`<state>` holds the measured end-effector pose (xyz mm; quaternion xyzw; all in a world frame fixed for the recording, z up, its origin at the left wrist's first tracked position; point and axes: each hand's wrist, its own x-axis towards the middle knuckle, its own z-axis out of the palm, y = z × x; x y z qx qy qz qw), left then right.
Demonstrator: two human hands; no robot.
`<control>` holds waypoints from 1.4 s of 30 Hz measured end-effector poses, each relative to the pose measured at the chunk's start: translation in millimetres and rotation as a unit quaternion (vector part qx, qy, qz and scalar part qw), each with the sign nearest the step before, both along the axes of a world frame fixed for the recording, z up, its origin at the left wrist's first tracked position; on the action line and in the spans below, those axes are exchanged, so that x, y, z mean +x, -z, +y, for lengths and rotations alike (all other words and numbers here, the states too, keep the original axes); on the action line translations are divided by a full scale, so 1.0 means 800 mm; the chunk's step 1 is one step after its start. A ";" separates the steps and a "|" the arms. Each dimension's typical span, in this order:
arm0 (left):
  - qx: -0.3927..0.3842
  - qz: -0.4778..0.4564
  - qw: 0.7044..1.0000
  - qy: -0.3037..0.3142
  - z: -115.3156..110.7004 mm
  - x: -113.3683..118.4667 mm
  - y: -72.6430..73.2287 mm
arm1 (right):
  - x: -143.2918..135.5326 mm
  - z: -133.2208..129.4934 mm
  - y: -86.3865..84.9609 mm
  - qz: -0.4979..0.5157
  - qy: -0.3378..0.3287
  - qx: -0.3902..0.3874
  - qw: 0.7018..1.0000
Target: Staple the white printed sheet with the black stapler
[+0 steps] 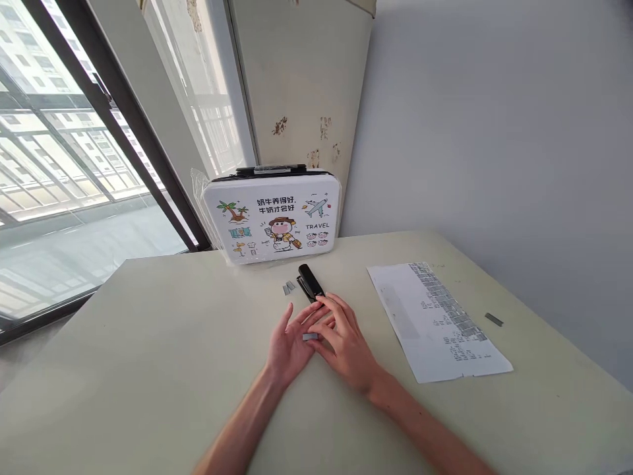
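Pinching a small gray strip of staples (310, 336) with the thumb and finger of the right hand (353, 356), I have it right at the palm of the left hand (287, 348). I see that palm facing up and spread, its thumb sticking out to 12 o'clock and its fingers pointing to 1 o'clock, partly under the right hand. Counting from the hands, a black stapler (309, 280) lies at 12 o'clock; I cannot tell whether the fingertips touch it. Two gray bits (291, 285) lie just beside the stapler, at 11 o'clock. At 3 o'clock, I see a white paper (400, 316) flat on the pale table (173, 343), with gray blocks and small dark print on it. Past the paper, also at 3 o'clock, lies one gray piece (494, 320). At 11 o'clock, farther back, stands a white case (254, 231) with a black handle, a plane and a cow picture.
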<state>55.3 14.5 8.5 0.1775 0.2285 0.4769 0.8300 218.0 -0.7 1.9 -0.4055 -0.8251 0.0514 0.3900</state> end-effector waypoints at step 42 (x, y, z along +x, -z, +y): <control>-0.037 -0.004 0.996 -0.085 0.009 -0.009 -0.001 | 0.083 0.022 0.014 0.086 -0.031 -0.304 0.948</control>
